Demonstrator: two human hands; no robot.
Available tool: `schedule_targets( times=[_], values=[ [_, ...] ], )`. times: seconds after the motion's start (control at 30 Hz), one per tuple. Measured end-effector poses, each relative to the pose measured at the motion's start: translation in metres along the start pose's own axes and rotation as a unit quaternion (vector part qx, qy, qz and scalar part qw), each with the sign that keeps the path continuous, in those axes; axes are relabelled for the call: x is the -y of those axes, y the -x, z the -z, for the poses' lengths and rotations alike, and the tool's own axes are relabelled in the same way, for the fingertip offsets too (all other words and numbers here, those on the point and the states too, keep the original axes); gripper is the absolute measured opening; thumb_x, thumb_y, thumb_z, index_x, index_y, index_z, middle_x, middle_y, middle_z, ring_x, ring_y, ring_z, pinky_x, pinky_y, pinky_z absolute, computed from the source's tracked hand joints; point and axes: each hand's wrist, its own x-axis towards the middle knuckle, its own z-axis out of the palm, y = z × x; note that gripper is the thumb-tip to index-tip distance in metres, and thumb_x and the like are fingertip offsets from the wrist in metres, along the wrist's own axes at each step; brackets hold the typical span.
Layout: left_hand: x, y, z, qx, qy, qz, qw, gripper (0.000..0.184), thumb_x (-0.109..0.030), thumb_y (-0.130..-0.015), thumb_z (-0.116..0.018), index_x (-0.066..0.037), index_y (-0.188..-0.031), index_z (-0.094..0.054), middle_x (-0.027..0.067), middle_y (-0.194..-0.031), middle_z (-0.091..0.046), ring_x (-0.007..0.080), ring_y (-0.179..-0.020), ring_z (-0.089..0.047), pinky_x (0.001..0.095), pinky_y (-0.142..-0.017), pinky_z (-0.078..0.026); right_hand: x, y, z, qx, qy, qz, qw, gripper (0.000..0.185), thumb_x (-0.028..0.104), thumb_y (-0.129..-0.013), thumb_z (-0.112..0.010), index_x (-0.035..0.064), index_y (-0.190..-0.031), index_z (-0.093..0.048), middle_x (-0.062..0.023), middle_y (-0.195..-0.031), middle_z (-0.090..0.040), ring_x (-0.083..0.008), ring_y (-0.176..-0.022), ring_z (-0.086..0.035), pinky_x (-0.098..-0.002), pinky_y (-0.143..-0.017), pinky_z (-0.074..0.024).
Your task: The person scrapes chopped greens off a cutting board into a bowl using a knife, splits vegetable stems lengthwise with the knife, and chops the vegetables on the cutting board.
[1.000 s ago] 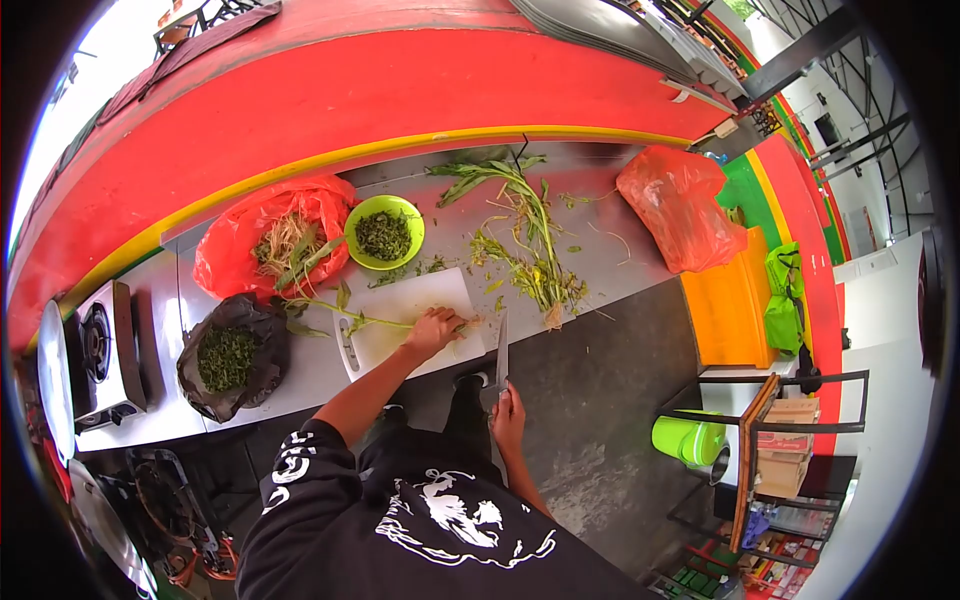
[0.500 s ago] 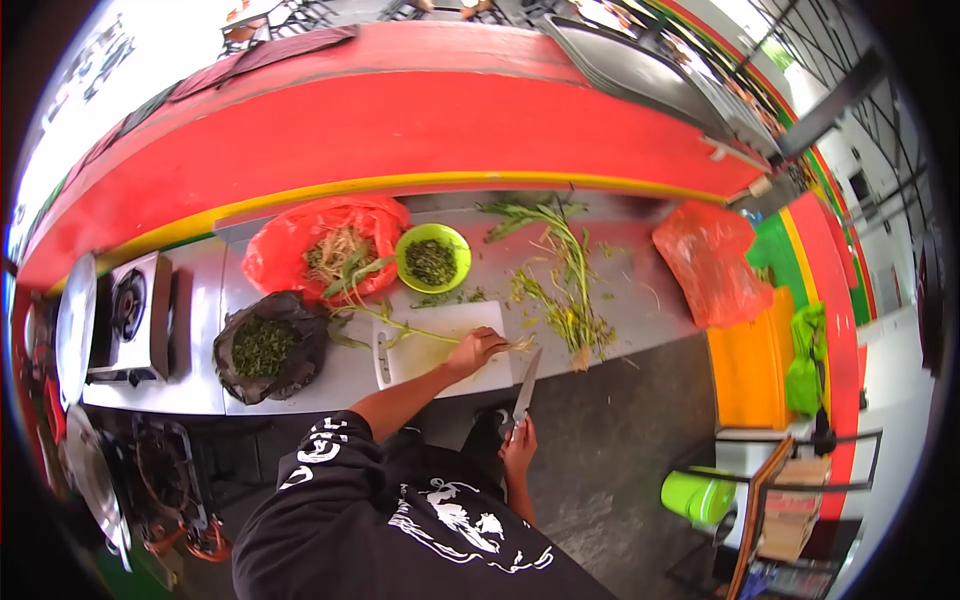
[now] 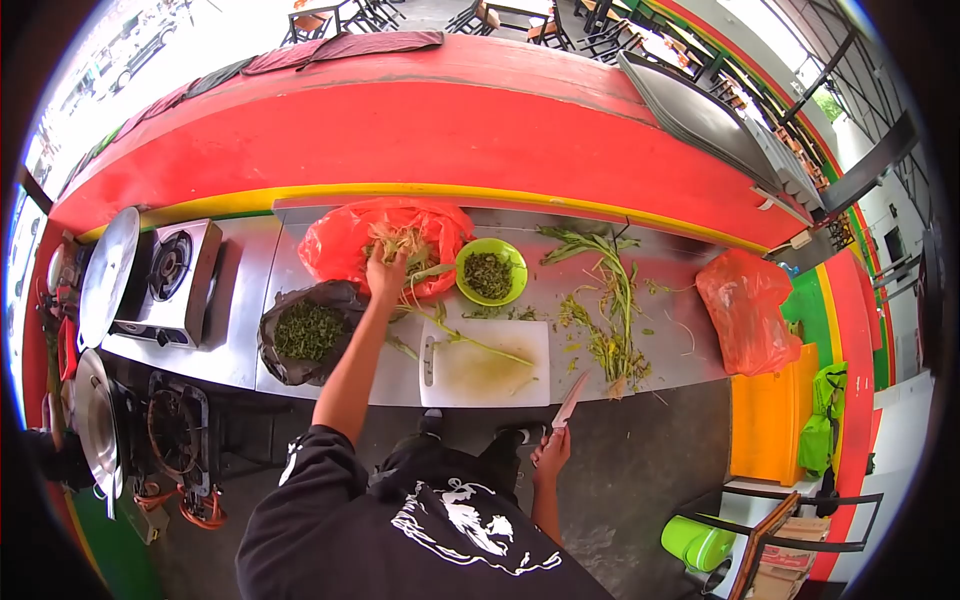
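A black bag (image 3: pixel 340 299) of chopped greens (image 3: pixel 307 331) stood at the counter's near left. Farther back, the left hand (image 3: pixel 387 272) was at the mouth of a red bag (image 3: pixel 335 245), by pale roots (image 3: pixel 410 243); whether its fingers pinched any could not be told. Rightward sat a green bowl (image 3: pixel 517 278); nearer, a stem (image 3: pixel 478 342) lay across a white board (image 3: pixel 470 385). The right hand (image 3: pixel 551 453) was wrapped round a knife (image 3: pixel 571 398), blade pointing toward stalks (image 3: pixel 617 300) on the right.

Your left hand (image 3: pixel 384 272) at roots (image 3: pixel 408 243) in red bag (image 3: pixel 335 243); your right hand (image 3: pixel 550 453) grips knife (image 3: pixel 571 399) near white cutting board (image 3: pixel 480 386); green stem (image 3: pixel 485 347) lies partly across board.
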Motion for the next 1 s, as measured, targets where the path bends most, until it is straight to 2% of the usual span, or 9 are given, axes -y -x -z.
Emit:
schedule_targets(
  times=[0.07, 0.1, 0.17, 0.2, 0.27, 0.47, 0.6, 0.67, 1.0],
  values=[
    [0.015, -0.017, 0.008, -0.097, -0.036, -0.107, 0.989, 0.037, -0.022, -0.086, -0.073, 0.005, -0.11, -0.068, 0.0111, -0.096, -0.072, 0.0153, -0.084, -0.065, 0.0309, -0.077, -0.052, -0.001, 0.003, -0.006, 0.005, 0.006, -0.002, 1.0, 0.04, 0.032, -0.102, -0.05, 0.0195, -0.139, -0.047, 0.0005, -0.067, -0.046, -0.0062, -0.041, -0.032, -0.0244, -0.036, -0.0255],
    [0.013, -0.013, 0.015, -0.096, -0.037, -0.108, 0.989, 0.037, -0.022, -0.086, -0.073, 0.005, -0.11, -0.068, 0.0111, -0.096, -0.072, 0.0153, -0.084, -0.065, 0.0309, -0.077, -0.052, -0.002, 0.005, -0.011, 0.008, 0.008, -0.003, 1.0, 0.041, 0.033, -0.101, -0.051, 0.0191, -0.139, -0.047, 0.0005, -0.068, -0.046, -0.0061, -0.041, -0.032, -0.0242, -0.036, -0.0258],
    [-0.002, 0.015, 0.038, 0.088, 0.031, -0.048, 0.995, 0.037, -0.02, -0.086, -0.071, -0.001, -0.117, -0.067, 0.0151, -0.101, -0.073, 0.0231, -0.087, -0.072, 0.0327, -0.076, -0.055, -0.01, 0.006, -0.019, 0.018, 0.019, 0.013, 1.0, 0.042, 0.033, -0.102, -0.05, 0.016, -0.14, -0.046, -0.0001, -0.068, -0.047, -0.0057, -0.041, -0.033, -0.024, -0.036, -0.0272],
    [-0.016, 0.038, 0.043, 0.119, 0.0, -0.046, 0.992, 0.032, -0.015, -0.085, -0.071, -0.003, -0.114, -0.069, 0.0143, -0.098, -0.072, 0.022, -0.085, -0.072, 0.0322, -0.073, -0.055, -0.013, 0.007, -0.021, 0.027, 0.029, 0.031, 0.999, 0.043, 0.033, -0.102, -0.049, 0.0128, -0.141, -0.046, -0.0007, -0.069, -0.048, -0.0053, -0.041, -0.035, -0.0237, -0.035, -0.0286],
    [0.005, 0.076, 0.032, 0.211, 0.001, -0.126, 0.969, 0.027, -0.01, -0.083, -0.071, -0.002, -0.109, -0.069, 0.0126, -0.095, -0.072, 0.0202, -0.08, -0.071, 0.0321, -0.069, -0.055, -0.022, 0.009, -0.029, 0.023, 0.027, 0.034, 0.999, 0.042, 0.034, -0.102, -0.049, 0.0122, -0.138, -0.047, -0.0008, -0.069, -0.048, -0.0055, -0.041, -0.035, -0.024, -0.035, -0.0289],
    [-0.004, 0.218, -0.014, 0.478, -0.027, -0.19, 0.857, 0.025, -0.015, -0.082, -0.076, -0.002, -0.103, -0.07, 0.0109, -0.093, -0.069, 0.0228, -0.071, -0.069, 0.0359, -0.068, -0.056, -0.017, 0.01, -0.047, 0.009, -0.006, 0.004, 1.0, 0.033, 0.035, -0.103, -0.05, 0.0117, -0.125, -0.051, 0.0004, -0.069, -0.047, -0.006, -0.042, -0.035, -0.024, -0.036, -0.03],
    [-0.017, 0.27, -0.049, 0.486, -0.093, -0.254, 0.831, 0.031, -0.02, -0.082, -0.075, -0.004, -0.108, -0.068, 0.0119, -0.102, -0.066, 0.0267, -0.086, -0.067, 0.0388, -0.077, -0.055, -0.006, 0.009, -0.046, -0.018, -0.018, 0.02, 0.999, 0.027, 0.037, -0.103, -0.05, 0.0129, -0.115, -0.052, 0.0016, -0.07, -0.046, -0.006, -0.045, -0.036, -0.0232, -0.038, -0.0306],
    [-0.01, 0.285, -0.075, 0.426, -0.141, -0.281, 0.849, 0.033, -0.023, -0.083, -0.072, -0.008, -0.111, -0.066, 0.0113, -0.11, -0.06, 0.0307, -0.106, -0.059, 0.0415, -0.088, -0.05, 0.0, 0.012, -0.039, -0.023, -0.027, 0.03, 0.999, 0.026, 0.037, -0.103, -0.049, 0.0134, -0.113, -0.052, 0.0017, -0.069, -0.046, -0.0061, -0.046, -0.036, -0.0233, -0.038, -0.0309],
    [0.022, 0.29, -0.129, 0.458, -0.089, -0.328, 0.821, 0.023, -0.01, -0.085, -0.06, -0.008, -0.108, -0.062, 0.01, -0.103, -0.056, 0.0312, -0.104, -0.057, 0.0407, -0.085, -0.051, -0.007, 0.018, -0.008, -0.067, -0.044, -0.04, 0.996, 0.025, 0.038, -0.102, -0.05, 0.0149, -0.11, -0.051, 0.0009, -0.068, -0.045, -0.0076, -0.043, -0.036, -0.025, -0.038, -0.0295]
  ],
)
